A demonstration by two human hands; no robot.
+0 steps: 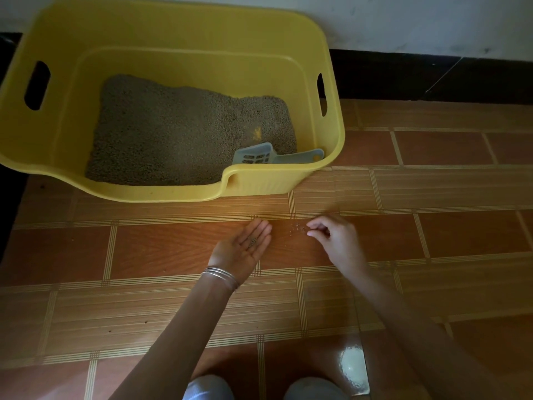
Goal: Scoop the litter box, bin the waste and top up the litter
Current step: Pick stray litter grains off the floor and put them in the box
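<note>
Head view: litter box (173, 194) rim hides scoop (255, 155) base; spilled grains (298, 228) faint.

The person is wearing a stack of thin silver-coloured bangles (220, 276) on the wrist just behind the left hand (240, 251). At least 3 narrow rings are showing, lying close together and catching the light as pale lines. Both forearms are showing bare from the wrist back to the lower edge of the view, and the right hand (336, 241) is showing bare as well. At the bottom edge 2 knees are peeking in, clad in light fabric: the left knee (208, 388) is looking pale blue-grey, and the right knee (315, 389) is looking a duller grey in shadow.
</note>
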